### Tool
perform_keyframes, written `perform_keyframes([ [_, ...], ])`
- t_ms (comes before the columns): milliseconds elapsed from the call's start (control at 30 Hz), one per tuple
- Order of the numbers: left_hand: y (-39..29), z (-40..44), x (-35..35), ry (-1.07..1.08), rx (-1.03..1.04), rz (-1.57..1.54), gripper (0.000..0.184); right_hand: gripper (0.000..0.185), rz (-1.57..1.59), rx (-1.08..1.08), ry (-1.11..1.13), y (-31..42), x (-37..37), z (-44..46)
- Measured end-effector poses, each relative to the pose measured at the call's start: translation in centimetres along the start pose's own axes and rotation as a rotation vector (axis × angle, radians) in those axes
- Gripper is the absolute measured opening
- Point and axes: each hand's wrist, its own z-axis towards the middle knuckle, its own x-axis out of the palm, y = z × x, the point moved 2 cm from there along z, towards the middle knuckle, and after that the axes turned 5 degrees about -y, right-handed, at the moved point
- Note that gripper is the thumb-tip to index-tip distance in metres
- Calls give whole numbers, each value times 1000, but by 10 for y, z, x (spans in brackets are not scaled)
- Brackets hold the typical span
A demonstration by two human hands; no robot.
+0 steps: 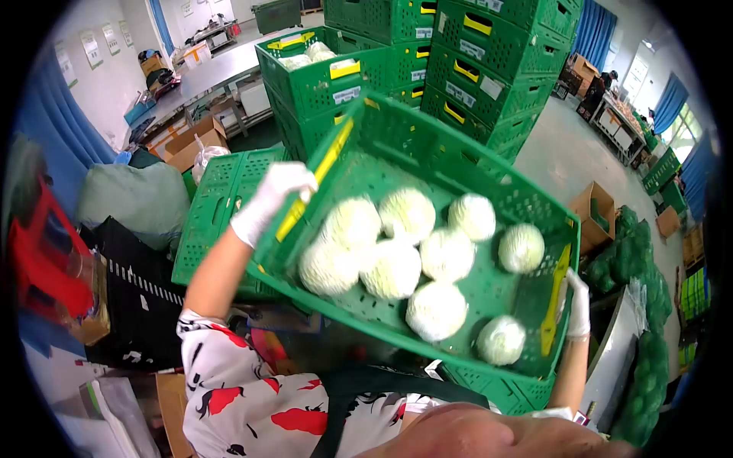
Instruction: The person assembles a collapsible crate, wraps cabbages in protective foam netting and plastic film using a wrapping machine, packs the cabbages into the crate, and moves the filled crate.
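Observation:
A green plastic crate [466,172] is held up in front of me, tilted, with its right side lower. Several pale green cabbages [448,256] lie loose inside, most of them bunched toward the left and middle; some look wrapped in clear film. My left hand [281,189], in a white glove, is closed around the crate's left edge by the yellow handle [317,179]. At the opposite end my right hand [578,304], gloved too, grips the rim beside another yellow handle [556,301]; its fingers are partly hidden by the crate wall.
Tall stacks of green crates [492,69] stand just beyond, one crate [324,69] holding pale produce. Closed green crates [221,206] sit at left. Green net sacks [641,305] line the right, near a cardboard box [592,215]. A person [599,91] works far off.

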Motion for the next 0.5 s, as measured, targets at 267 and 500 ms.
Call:
perform_keyframes([
  [267,-43,149,-171,-176,-280,-679,27,19,67,-346,100,151,158,133],
  [500,-24,239,-291,-207,-160,-527,25,31,-28,-311,378,222,313,232],
])
